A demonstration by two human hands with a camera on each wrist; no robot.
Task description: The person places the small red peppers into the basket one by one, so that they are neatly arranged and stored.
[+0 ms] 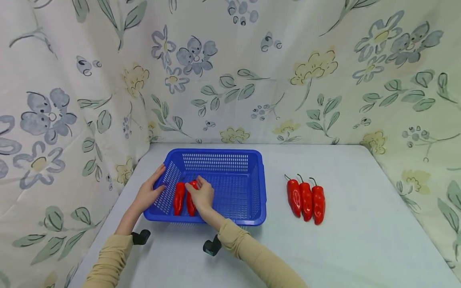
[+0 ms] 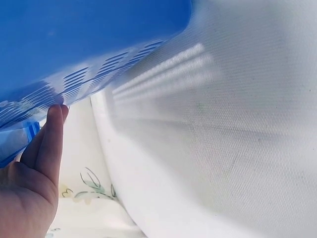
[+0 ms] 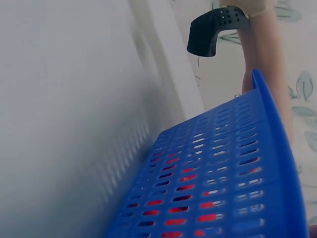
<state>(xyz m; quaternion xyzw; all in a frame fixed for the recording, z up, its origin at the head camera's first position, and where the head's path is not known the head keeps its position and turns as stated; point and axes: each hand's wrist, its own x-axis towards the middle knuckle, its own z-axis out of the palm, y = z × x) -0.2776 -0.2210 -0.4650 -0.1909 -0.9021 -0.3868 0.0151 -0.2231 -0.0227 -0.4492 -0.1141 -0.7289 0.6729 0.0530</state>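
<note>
A blue slotted plastic basket stands on the white table. My left hand holds its left side, the thumb over the rim and the fingers along the outside; the left wrist view shows these fingers straight against the wall. Inside the basket, two long red peppers lie side by side near the left wall. My right hand reaches over the front rim and pinches the upper part of the second red pepper, partly covering it. Red shows through the slots of the basket wall in the right wrist view.
To the right of the basket, three more red peppers with dark stems lie in a row on the table. A floral cloth hangs behind and at both sides. Black mounts stick out under both wrists.
</note>
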